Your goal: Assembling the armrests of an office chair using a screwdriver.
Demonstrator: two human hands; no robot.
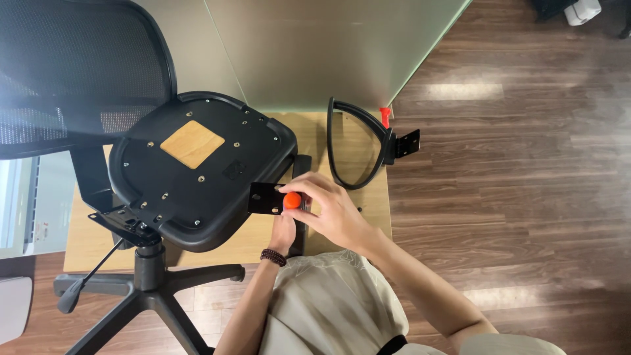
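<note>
My only view, head-worn, looking steeply down, close over my hands [322, 210], upturned chair [197, 171], floor [526, 197] beyond

One chair seat [197, 171], two armrests [358, 148], two orange-handled screwdrivers [292, 200].

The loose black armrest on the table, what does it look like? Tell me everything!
The armrest is a curved black loop, plastic by its look, lying flat on the wooden table beside the upturned seat. A black metal bracket with holes sticks out on its right end. A small red tool lies at it. Neither hand touches it.
</note>
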